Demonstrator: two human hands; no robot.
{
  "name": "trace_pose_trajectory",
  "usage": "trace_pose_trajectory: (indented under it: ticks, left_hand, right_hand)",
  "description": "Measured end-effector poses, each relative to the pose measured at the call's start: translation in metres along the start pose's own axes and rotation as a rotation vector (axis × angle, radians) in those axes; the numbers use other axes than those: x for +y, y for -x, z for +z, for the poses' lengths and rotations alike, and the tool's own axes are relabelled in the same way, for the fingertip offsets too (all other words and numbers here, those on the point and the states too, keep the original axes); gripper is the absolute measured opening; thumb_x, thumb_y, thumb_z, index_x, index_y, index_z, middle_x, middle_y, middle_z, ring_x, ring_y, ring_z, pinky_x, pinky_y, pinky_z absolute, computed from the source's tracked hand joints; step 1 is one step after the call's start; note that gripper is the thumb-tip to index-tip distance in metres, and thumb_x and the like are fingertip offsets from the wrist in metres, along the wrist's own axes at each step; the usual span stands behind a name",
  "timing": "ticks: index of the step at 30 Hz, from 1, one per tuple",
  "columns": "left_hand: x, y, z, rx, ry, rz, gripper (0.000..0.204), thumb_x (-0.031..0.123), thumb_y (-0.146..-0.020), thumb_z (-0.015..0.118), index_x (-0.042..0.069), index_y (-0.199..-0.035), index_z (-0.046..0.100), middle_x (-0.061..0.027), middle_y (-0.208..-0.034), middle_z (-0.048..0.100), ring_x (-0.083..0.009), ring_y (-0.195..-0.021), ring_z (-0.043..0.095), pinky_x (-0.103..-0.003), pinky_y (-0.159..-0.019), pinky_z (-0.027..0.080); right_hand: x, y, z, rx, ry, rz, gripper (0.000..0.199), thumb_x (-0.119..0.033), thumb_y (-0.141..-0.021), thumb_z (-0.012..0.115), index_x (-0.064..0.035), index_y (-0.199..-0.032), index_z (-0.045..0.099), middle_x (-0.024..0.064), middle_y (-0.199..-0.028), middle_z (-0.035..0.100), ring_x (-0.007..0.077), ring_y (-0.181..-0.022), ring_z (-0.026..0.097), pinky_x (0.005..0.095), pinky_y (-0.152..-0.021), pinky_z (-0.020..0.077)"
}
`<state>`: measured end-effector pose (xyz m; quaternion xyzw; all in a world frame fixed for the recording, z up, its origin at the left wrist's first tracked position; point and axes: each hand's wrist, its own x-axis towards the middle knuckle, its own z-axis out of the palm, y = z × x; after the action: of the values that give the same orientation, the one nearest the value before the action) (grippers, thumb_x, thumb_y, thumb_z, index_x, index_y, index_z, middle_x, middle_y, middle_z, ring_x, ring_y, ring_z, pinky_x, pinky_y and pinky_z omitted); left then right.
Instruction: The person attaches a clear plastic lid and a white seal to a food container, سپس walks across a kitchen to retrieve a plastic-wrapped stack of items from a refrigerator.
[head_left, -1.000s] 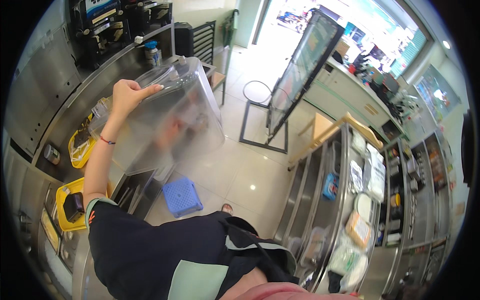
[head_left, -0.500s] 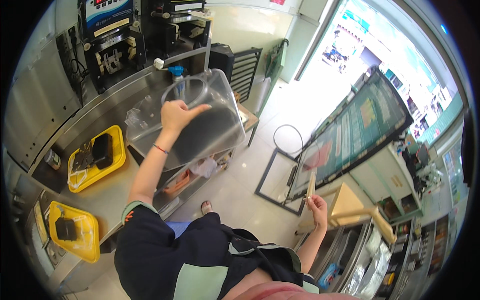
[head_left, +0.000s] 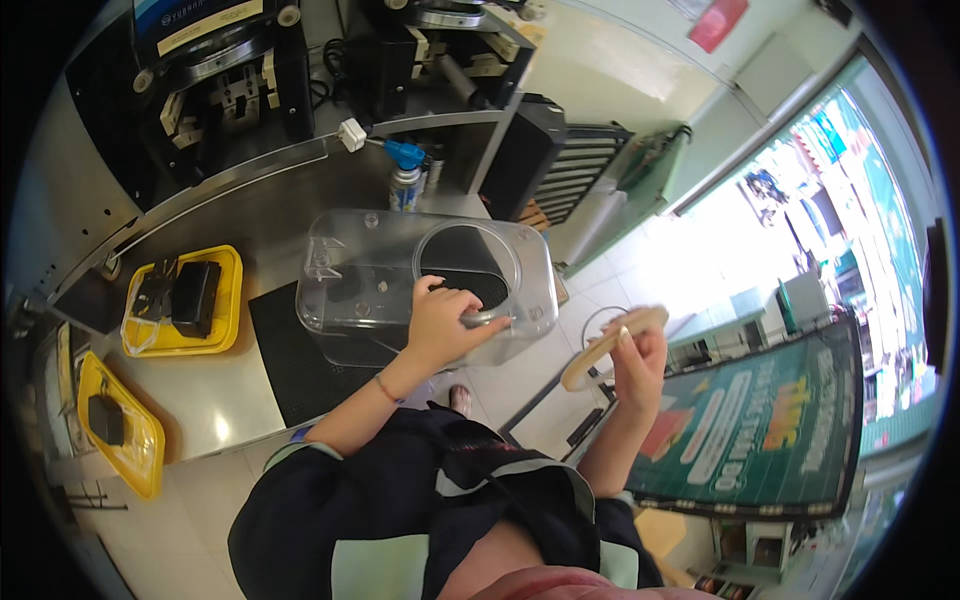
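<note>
A clear plastic tank (head_left: 370, 300) with a round opening lies over the steel counter, its right end reaching past the counter's edge. My left hand (head_left: 445, 325) grips the near rim of that opening, fingers bent over it and thumb stretched along it. To the right, in the air, my right hand (head_left: 641, 368) pinches a flat beige disc (head_left: 600, 358) seen nearly edge-on. The disc and the tank are apart. Beneath the tank a black mat (head_left: 290, 350) covers part of the counter.
Two yellow trays with black objects, a far one (head_left: 236, 315) and a near one (head_left: 152, 455), are at the left. A blue-topped spray can (head_left: 404, 185) stands behind the tank, near black machines (head_left: 240, 110). A green sign board (head_left: 750, 430) leans at the right.
The tank now lies lower and flatter, nearer to me, with my left hand moved onto its rim. My right hand has come up and inward with the disc. The view has turned.
</note>
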<state>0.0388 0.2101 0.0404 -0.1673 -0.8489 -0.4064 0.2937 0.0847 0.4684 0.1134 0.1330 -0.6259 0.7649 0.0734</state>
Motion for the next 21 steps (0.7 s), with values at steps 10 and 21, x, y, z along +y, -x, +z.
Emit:
trace_pose_trajectory:
  ticks: [10,21]
  left_hand:
    - [-0.035,-0.005,-0.014,0.616,0.195,-0.442,0.013,0.01,-0.086,0.058,0.001,-0.096,0.061,-0.0129,-0.116,0.051,-0.022,-0.11,0.051,-0.033,-0.09,0.042]
    - [-0.032,-0.016,-0.041,0.615,0.571,-0.582,0.009,0.008,-0.088,0.056,0.002,-0.093,0.061,-0.0069,-0.107,0.057,-0.0116,-0.093,0.055,-0.025,-0.086,0.043]
  right_hand:
    - [0.11,-0.17,0.11,-0.753,0.103,0.88,0.029,-0.016,-0.083,0.067,0.0026,-0.103,0.056,0.0085,-0.087,0.063,0.0136,-0.073,0.064,0.0252,-0.068,0.0559]
    - [0.153,-0.164,0.121,-0.794,-0.008,0.922,0.015,-0.013,-0.085,0.065,-0.0011,-0.091,0.057,0.0077,-0.086,0.063,0.0141,-0.075,0.063,0.0253,-0.069,0.0547]
